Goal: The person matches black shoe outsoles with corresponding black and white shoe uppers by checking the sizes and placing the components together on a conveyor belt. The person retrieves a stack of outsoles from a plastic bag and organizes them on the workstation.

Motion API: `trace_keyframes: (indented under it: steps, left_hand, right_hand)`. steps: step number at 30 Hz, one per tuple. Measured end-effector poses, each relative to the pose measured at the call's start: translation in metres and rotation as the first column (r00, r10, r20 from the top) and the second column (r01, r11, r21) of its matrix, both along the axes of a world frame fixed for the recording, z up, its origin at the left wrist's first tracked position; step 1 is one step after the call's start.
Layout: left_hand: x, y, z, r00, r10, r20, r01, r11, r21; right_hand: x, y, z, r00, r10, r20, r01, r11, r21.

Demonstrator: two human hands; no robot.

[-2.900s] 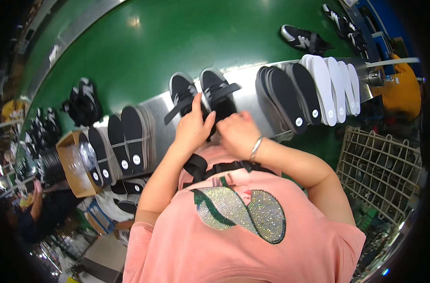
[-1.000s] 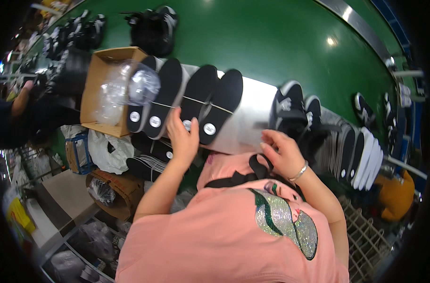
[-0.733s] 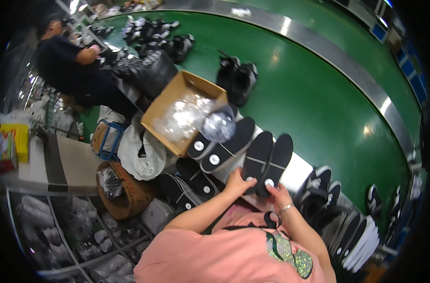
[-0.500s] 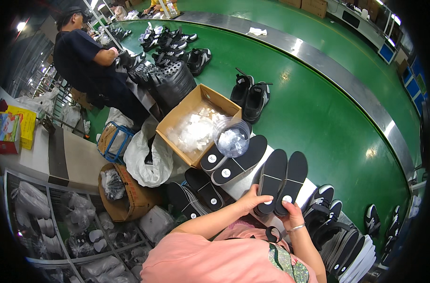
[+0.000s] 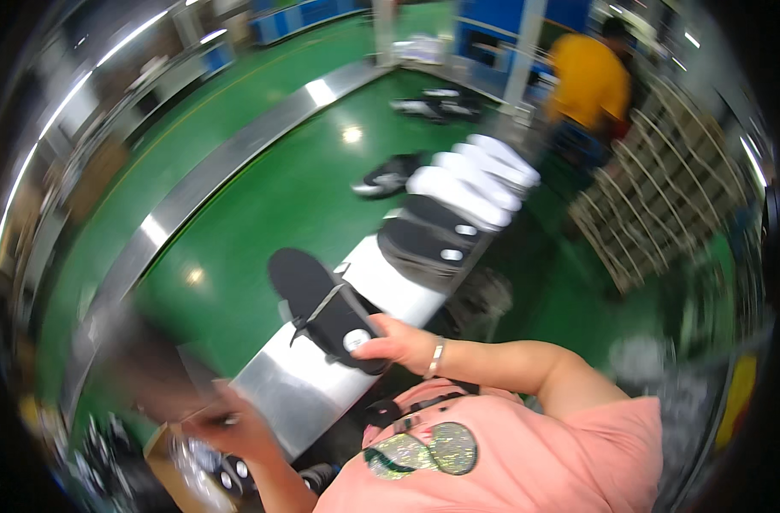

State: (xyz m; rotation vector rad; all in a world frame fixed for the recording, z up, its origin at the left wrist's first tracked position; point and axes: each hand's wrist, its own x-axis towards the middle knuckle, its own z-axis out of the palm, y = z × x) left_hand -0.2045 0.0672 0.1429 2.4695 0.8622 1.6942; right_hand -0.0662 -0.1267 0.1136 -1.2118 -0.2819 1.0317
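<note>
My right hand (image 5: 403, 344) is closed on a bundle of black insoles (image 5: 309, 291), its thumb beside a round white sticker near one end. A light band runs across that bundle, which is tilted above the metal worktop (image 5: 322, 389). Far to the left, my left hand (image 5: 236, 427) is smeared by motion. It grips another dark insole bundle (image 5: 155, 363), also badly blurred. Beyond my right hand, a banded stack of black insoles (image 5: 428, 239) with white stickers lies on the worktop. White insoles (image 5: 467, 184) are lined up past it.
Below my left hand is a cardboard box (image 5: 172, 466) with clear plastic in it. A black shoe (image 5: 390, 175) rests on the green surface beside the white insoles. At the far right are a person in yellow (image 5: 588, 81) and a slatted rack (image 5: 664, 184).
The view has swung to the right. My hands, close together before with an insole bundle each, are now far apart, the left one swept out to the left.
</note>
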Motion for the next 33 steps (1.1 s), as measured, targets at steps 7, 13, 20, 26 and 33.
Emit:
trace_keyframes:
  steps: [7, 13, 20, 26, 33]
  left_hand:
    - [0.050, -0.091, 0.017, 0.634, -0.723, 0.275, 0.634, 0.282, -0.720]
    - [0.013, -0.076, -0.038, 0.745, -0.076, 0.663, 0.619, -0.292, -0.729]
    - [-0.057, -0.033, -0.115, 0.742, 0.174, 0.648, 0.671, -0.212, -0.711]
    - [-0.092, 0.005, -0.170, 0.801, 0.226, 0.554, 0.590, -0.141, -0.795]
    - [-0.089, 0.020, -0.175, 0.939, 0.148, 0.310, 0.324, -0.085, -0.942]
  right_hand:
    - [0.010, -0.179, 0.012, 0.828, -0.559, -0.051, 0.558, 0.809, 0.183]
    - [-0.020, -0.189, 0.007, 0.940, -0.341, -0.019, 0.340, 0.927, 0.157]
    - [-0.036, -0.066, -0.029, 0.917, 0.317, -0.243, -0.312, 0.948, 0.058]
    - [-0.055, 0.080, -0.119, 0.870, 0.413, -0.268, -0.461, 0.875, -0.149]
    - [-0.050, 0.133, -0.125, 0.603, 0.787, -0.127, -0.745, 0.500, -0.441]
